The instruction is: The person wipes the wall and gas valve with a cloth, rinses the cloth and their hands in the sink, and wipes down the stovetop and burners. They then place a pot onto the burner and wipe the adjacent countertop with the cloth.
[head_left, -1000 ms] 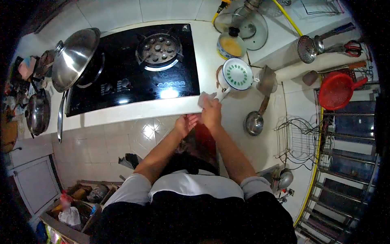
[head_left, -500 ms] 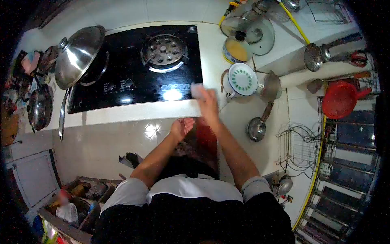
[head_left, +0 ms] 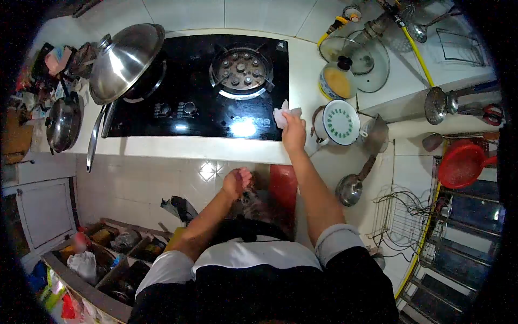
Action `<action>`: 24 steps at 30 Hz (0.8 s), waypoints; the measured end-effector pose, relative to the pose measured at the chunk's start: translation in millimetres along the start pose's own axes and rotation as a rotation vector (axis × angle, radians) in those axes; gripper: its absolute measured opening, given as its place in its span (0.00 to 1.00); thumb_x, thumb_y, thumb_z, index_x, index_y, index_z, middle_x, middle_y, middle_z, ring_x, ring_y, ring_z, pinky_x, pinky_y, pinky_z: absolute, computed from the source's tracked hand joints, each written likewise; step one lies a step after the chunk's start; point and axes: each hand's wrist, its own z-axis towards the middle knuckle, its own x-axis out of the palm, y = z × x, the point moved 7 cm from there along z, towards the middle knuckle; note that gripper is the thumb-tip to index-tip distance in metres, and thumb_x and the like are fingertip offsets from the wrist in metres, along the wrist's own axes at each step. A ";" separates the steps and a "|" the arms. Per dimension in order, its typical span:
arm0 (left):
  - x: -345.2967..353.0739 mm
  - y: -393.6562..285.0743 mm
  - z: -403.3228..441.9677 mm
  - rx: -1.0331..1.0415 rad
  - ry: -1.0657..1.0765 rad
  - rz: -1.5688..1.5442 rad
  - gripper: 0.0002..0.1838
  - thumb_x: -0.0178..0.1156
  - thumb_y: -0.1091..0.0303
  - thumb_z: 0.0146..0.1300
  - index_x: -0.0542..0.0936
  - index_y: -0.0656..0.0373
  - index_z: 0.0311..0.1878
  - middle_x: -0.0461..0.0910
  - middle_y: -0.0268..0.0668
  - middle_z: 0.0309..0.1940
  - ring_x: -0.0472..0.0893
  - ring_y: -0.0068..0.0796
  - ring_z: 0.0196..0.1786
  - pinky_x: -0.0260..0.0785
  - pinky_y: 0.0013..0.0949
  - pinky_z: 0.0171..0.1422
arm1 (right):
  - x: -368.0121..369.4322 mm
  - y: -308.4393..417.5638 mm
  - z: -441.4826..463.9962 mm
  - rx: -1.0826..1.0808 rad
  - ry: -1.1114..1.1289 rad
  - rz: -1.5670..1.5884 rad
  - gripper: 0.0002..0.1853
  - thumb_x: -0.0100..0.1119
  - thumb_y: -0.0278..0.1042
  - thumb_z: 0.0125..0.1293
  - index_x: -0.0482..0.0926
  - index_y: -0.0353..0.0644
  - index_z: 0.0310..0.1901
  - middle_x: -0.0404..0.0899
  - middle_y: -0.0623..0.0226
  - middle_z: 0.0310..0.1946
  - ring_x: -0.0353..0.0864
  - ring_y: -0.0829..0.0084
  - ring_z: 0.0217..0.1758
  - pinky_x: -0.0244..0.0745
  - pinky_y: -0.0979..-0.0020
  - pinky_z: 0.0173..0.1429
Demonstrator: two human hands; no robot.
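In my right hand [head_left: 294, 135] is a crumpled white tissue [head_left: 286, 113], pinched between the fingers. It rests at the front right corner of the black glass gas hob [head_left: 183, 65], against the white counter [head_left: 205, 148]. My left hand [head_left: 236, 183] hangs in the air below the counter's front edge, with its fingers curled in and nothing seen in it. Just right of the tissue stands a white enamel pot with a green-patterned lid [head_left: 340, 123]. A round burner [head_left: 241, 70] lies behind the tissue, to its left.
A domed steel lid [head_left: 127, 65] covers a wok on the left burner. Behind the enamel pot are a bowl with yellowish contents [head_left: 337, 81] and glass lids [head_left: 372, 62]. A ladle [head_left: 349, 189], a red strainer [head_left: 462, 163] and a wire rack [head_left: 399, 218] are on the right.
My right hand has moved with the tissue to the hob's front right corner. My left hand has drawn back slightly from the counter, its fingers more curled. The view has shifted.
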 end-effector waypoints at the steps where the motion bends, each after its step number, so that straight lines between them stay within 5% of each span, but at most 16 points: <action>1: 1.9 -2.8 -0.5 0.013 -0.055 0.011 0.13 0.44 0.63 0.66 0.73 0.57 0.46 0.79 0.35 0.37 0.79 0.31 0.39 0.70 0.30 0.43 | -4.0 2.5 -6.7 -0.005 0.020 0.000 0.24 0.54 0.19 0.50 0.77 0.52 0.51 0.75 0.62 0.46 0.69 0.55 0.51 0.68 0.61 0.57; 12: 27.1 -4.7 22.4 -0.027 -0.008 0.152 0.15 0.42 0.58 0.67 0.74 0.56 0.44 0.79 0.35 0.38 0.79 0.31 0.39 0.71 0.32 0.42 | -21.8 -5.0 -79.6 -0.110 0.095 0.015 0.28 0.51 0.15 0.47 0.75 0.50 0.52 0.74 0.60 0.46 0.72 0.56 0.51 0.70 0.64 0.53; 14: 32.2 -8.0 15.2 -0.036 -0.082 0.182 0.15 0.41 0.58 0.68 0.74 0.57 0.43 0.79 0.35 0.37 0.79 0.31 0.39 0.71 0.31 0.41 | -15.9 -21.6 -85.2 0.012 0.151 0.578 0.26 0.57 0.19 0.51 0.73 0.45 0.55 0.73 0.58 0.51 0.71 0.56 0.55 0.67 0.62 0.58; 16: 31.6 -8.0 16.4 -0.029 -0.087 0.180 0.16 0.40 0.58 0.68 0.74 0.57 0.43 0.78 0.35 0.36 0.79 0.31 0.38 0.71 0.31 0.40 | -26.6 -33.1 -77.9 0.183 -0.071 0.728 0.27 0.58 0.22 0.52 0.71 0.42 0.57 0.73 0.56 0.52 0.72 0.58 0.55 0.65 0.64 0.60; 20: 19.5 -2.6 24.2 -0.059 0.042 0.072 0.17 0.38 0.57 0.70 0.73 0.58 0.43 0.77 0.35 0.33 0.78 0.31 0.36 0.70 0.30 0.37 | -12.8 -46.0 -79.6 0.183 -0.097 0.042 0.27 0.58 0.25 0.52 0.72 0.43 0.57 0.68 0.48 0.50 0.66 0.51 0.55 0.62 0.57 0.60; 24: 27.2 -2.6 1.4 -0.019 0.022 -0.007 0.18 0.36 0.56 0.71 0.73 0.58 0.43 0.76 0.34 0.33 0.77 0.31 0.35 0.68 0.29 0.34 | -11.8 -12.5 -88.2 0.097 -0.103 -0.112 0.29 0.56 0.26 0.51 0.69 0.40 0.59 0.66 0.47 0.48 0.65 0.50 0.53 0.62 0.54 0.59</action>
